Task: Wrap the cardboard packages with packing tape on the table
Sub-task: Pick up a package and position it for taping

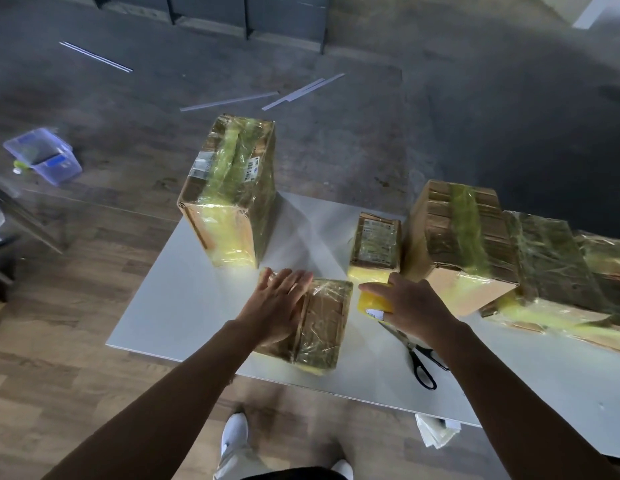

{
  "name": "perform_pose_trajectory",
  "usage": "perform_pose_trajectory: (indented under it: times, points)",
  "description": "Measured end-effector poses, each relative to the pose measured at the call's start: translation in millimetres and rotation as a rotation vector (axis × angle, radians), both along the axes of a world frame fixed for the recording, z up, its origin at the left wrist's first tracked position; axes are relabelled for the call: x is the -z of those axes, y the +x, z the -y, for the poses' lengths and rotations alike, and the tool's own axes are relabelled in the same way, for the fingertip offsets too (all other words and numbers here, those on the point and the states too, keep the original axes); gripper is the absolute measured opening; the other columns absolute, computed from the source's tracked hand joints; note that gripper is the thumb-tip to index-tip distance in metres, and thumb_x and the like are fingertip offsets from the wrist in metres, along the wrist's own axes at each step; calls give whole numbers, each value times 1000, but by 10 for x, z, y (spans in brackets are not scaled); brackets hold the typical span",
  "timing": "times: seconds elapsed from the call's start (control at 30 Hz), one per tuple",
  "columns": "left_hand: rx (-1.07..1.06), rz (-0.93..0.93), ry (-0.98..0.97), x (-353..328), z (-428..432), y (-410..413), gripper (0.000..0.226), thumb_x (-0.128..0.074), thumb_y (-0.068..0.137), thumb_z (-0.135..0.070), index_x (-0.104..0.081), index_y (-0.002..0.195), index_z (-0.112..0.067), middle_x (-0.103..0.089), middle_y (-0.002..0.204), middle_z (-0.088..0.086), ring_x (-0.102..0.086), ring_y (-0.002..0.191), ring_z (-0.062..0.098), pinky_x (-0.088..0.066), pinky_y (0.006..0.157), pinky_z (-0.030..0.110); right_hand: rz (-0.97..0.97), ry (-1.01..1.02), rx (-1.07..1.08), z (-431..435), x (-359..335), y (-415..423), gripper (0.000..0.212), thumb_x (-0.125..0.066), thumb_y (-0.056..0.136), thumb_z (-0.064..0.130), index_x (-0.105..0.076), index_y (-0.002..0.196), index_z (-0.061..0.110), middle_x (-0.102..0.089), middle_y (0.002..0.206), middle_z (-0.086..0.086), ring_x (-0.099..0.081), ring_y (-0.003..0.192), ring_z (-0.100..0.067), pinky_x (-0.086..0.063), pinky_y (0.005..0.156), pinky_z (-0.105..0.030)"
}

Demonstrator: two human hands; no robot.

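White table (184,306); left fingers (294,278) flat on package (322,323); right fingers (372,289) around tape (371,304)

No lettering is legible. The tall tape-wrapped cardboard box (229,216) carries a barcode sticker (252,171) and a white label (199,165). The small cardboard package (371,274) has a shipping label (376,242), and the yellow packing-tape roll (370,300) a white tag (374,314).

Two bare arms (184,386) ran from the lower edge of the frame to the left hand (279,299) and right hand (410,306). At bottom centre showed white shoes (234,433), pale beige trousers (232,462) and, along the very bottom edge, a strip of dark clothing (288,475).
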State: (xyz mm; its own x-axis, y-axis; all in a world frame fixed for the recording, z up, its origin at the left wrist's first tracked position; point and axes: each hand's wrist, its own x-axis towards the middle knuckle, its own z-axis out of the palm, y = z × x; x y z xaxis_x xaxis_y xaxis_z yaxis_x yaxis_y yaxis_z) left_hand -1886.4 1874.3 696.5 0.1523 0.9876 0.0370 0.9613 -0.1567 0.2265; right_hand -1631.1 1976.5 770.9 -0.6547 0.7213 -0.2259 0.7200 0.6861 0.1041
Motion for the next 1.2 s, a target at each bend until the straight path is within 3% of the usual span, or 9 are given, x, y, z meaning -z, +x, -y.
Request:
perform_pose_trajectory:
  times: [0.07, 0.17, 0.33, 0.47, 0.6, 0.77, 0.97, 1.07, 1.2]
  points:
    - [-63, 74, 42, -70, -30, 57, 53, -25, 97, -39, -44, 141, -15, -52, 139, 4, -44, 130, 25, -22, 114, 54, -10, -9, 11, 13, 71, 20, 59, -53, 93, 41, -26, 145, 47, -49, 121, 0, -55, 108, -22, -41, 87, -36]
    - [-161, 85, 43, -113, -112, 172, 34, -44, 99, -34, -59, 125, -18, -63, 123, 2, -54, 117, 25, -25, 110, 48, -28, -18, 21, 31, 135, 66, 58, -53, 93, 42, -26, 145, 46, -49, 123, 0, -55, 109, -21, -41, 87, -35]
    - [-218, -120, -38, -263, -240, 260, 22, -49, 98, -34, -58, 115, -26, -61, 117, -5, -52, 110, 20, -34, 99, 41, -67, -96, 67, 76, 220, 62, 58, -53, 93, 45, -26, 144, 44, -48, 126, -3, -55, 112, -23, -41, 91, -37]
    - [-118, -227, -71, -397, -336, 342, 26, -52, 93, -14, -57, 119, -14, -62, 113, 1, -57, 103, 20, -45, 88, 34, -103, -103, 73, 104, 294, 47, 56, -52, 93, 46, -29, 143, 43, -49, 122, -4, -56, 111, -25, -42, 90, -38]
    - [53, -69, -121, -408, -406, 509, 55, -55, 85, -1, -44, 137, -13, -59, 121, 5, -59, 105, 24, -51, 89, 37, -134, -107, 69, 117, 315, 64, 57, -55, 92, 43, -30, 144, 42, -49, 121, -4, -56, 108, -25, -42, 89, -38]
    - [33, 49, -168, -353, -510, 725, 34, -54, 96, -30, -54, 120, -7, -63, 110, 11, -59, 101, 26, -46, 87, 36, -137, -119, 66, 138, 306, 99, 61, -59, 91, 36, -30, 145, 39, -48, 121, -5, -56, 108, -26, -42, 89, -38]
    - [-237, 431, -266, -371, -597, 667, 27, -78, 79, -19, -67, 102, -9, -68, 98, 6, -59, 84, 17, -40, 71, 26, -207, -107, 92, 164, 362, 46, 58, -59, 91, 36, -32, 142, 39, -48, 115, -4, -57, 104, -28, -42, 87, -37]
    - [-237, 507, -300, -406, -611, 622, 30, -79, 76, -17, -70, 102, -8, -68, 99, 4, -58, 83, 14, -36, 70, 23, -294, -182, 130, 177, 340, 99, 62, -63, 89, 38, -33, 142, 39, -49, 115, -3, -57, 104, -26, -43, 82, -34]
    - [-174, 694, -271, -506, -549, 485, 24, -80, 74, -12, -72, 97, -8, -70, 88, 3, -63, 79, 15, -45, 74, 26, -561, -260, 163, 202, 64, 162, 62, -75, 80, 31, -45, 134, 32, -53, 116, -1, -55, 106, -23, -37, 78, -25]
